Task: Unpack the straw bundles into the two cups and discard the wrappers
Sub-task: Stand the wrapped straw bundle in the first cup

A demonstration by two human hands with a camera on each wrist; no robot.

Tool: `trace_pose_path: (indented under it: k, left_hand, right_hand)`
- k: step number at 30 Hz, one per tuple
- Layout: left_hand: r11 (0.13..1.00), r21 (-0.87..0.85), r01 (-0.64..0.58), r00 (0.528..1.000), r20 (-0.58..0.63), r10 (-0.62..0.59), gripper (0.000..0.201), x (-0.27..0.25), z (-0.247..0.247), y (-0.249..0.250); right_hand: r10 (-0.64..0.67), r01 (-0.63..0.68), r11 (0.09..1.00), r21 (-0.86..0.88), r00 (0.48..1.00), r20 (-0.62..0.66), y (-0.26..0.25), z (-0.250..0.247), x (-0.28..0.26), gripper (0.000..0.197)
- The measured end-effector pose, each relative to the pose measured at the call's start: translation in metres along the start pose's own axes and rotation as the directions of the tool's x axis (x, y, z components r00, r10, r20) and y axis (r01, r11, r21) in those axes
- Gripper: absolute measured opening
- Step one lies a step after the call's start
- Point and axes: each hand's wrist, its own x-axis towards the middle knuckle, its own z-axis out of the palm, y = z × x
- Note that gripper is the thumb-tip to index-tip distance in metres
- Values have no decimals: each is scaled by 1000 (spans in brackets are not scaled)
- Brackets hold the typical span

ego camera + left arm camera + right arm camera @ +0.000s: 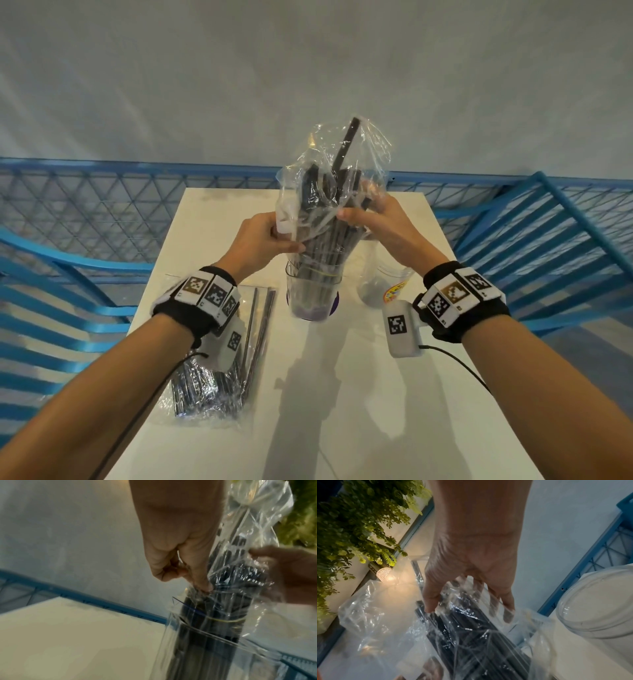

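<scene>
A bundle of black straws (325,240) bound by a yellow rubber band stands in a clear cup (313,298) at the table's middle. A clear plastic wrapper (342,154) still covers its upper part, and one straw pokes up higher inside it. My left hand (287,236) pinches the wrapper low on its left side, just above the cup rim (223,634). My right hand (356,209) grips the wrapper (453,615) from the right, thumb in front and fingers behind the straws (471,635). A second clear cup (380,284) stands just to the right, with no straws in it.
Another wrapped straw bundle (222,359) lies on the white table (359,411) at the left, under my left wrist. Blue chairs (548,246) flank both sides and a blue mesh railing (102,205) runs behind. A second cup's rim (599,608) is close to my right hand.
</scene>
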Motion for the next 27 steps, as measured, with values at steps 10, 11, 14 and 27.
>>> trace_pose_path:
  k: [10, 11, 14, 27]
  left_hand:
    - [993, -3, -121, 989, 87, 121, 24, -3, -15, 10]
    - [995, 25, -99, 992, 85, 96, 25, -3, -15, 9]
    - [990, 138, -22, 997, 78, 11, 22, -3, -9, 4]
    - [994, 99, 49, 995, 84, -58, 14, -4, 18, -15]
  right_hand:
    - [-45, 44, 999, -13, 991, -127, -3, -5, 1, 14]
    - [-50, 48, 999, -18, 990, -133, -3, -5, 1, 14]
    - [-47, 44, 998, -36, 993, -107, -4, -4, -1, 25]
    - [22, -26, 994, -109, 999, -40, -3, 3, -1, 37]
